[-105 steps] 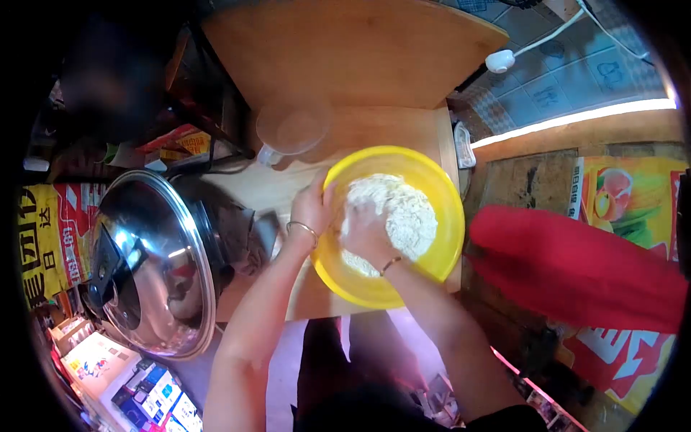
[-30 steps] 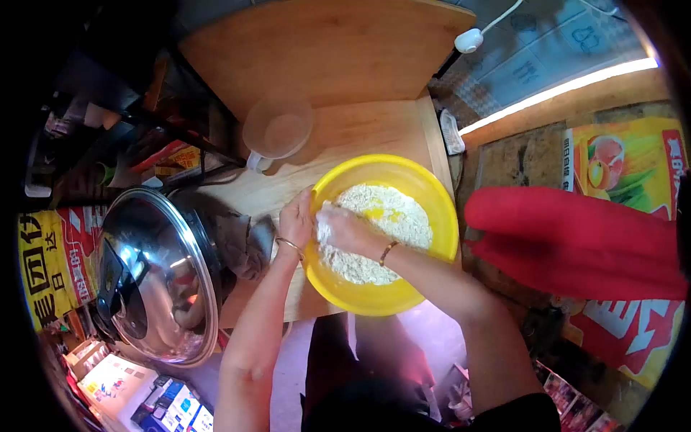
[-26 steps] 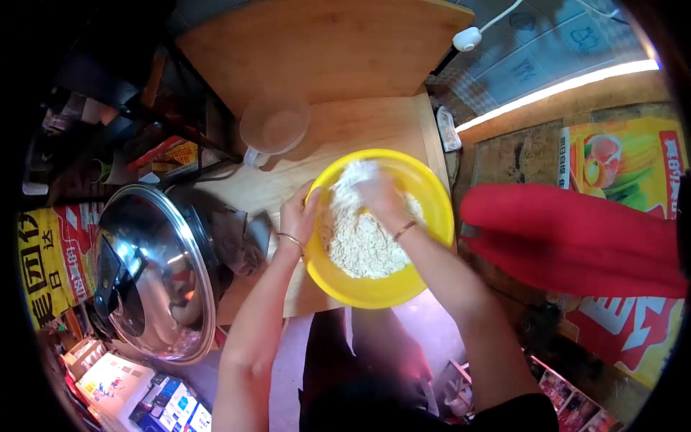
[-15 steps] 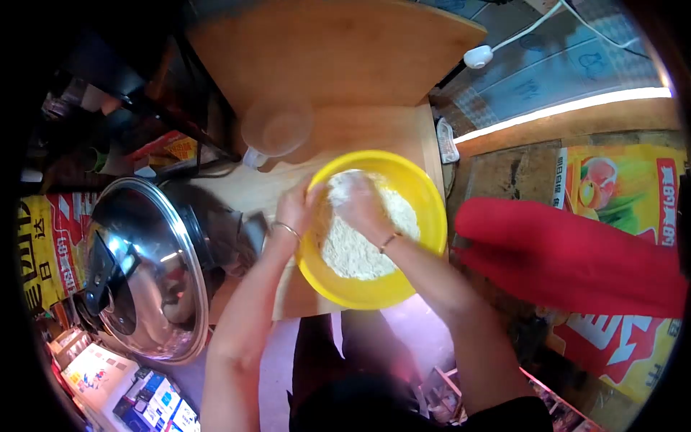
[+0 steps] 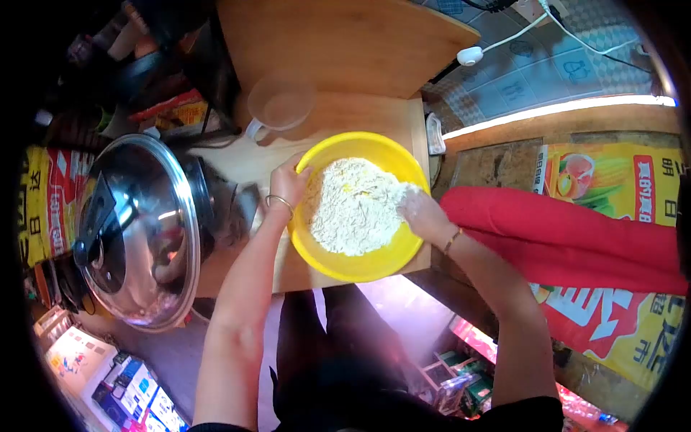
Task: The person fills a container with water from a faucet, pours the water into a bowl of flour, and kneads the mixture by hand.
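At left, shiny domed lid. Clear jug toward far side of wooden table. Left hand grasps left rim of yellow bowl, set at table's near right. White flour, flecked yellow, heaped inside bowl. Right hand, fingers floury, bent at bowl's right side; whether it clutches flour, cannot tell. At right, red cloth across printed yellow sheet.

Right hand (fingertips especially) indistinct
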Motion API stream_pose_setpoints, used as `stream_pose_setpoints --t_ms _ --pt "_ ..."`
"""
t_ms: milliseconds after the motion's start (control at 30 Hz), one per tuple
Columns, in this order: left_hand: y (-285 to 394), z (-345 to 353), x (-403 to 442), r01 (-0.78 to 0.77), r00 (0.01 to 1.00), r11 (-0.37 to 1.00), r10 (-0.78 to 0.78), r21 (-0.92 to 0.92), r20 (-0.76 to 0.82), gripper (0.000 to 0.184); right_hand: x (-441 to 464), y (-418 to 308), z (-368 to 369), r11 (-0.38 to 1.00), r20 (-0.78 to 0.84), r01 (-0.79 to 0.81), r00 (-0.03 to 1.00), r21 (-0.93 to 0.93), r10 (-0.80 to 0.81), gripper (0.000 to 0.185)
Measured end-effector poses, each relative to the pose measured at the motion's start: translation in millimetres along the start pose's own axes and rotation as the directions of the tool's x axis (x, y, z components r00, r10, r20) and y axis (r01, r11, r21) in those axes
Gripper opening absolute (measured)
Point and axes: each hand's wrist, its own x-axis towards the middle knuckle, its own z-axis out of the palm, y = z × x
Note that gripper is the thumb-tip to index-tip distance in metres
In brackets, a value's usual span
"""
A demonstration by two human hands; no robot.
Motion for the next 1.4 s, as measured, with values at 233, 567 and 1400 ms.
stream_pose_setpoints --t_ms 233,567,1400 --pt "4.9 28.5 -87.3 0.213 0.908 0.945 -0.286 -0.250 -0.306 0.035 5.6 -169.1 56.4 0.775 0.123 -0.438 0.893 0.456 0.432 0.041" --pt "23.8 15.6 -120.5 0.228 0.914 0.945 -0.291 -0.234 -0.284 0.037 31.5 -43.6 49.7 0.584 0.229 -0.615 0.767 0.529 0.600 0.068" --pt "29.0 30.9 -41.6 0.066 0.992 0.997 -0.068 0.030 0.110 0.043 107.7 -34.8 77.3 0.656 0.065 -0.592 0.763 0.467 0.643 0.057"
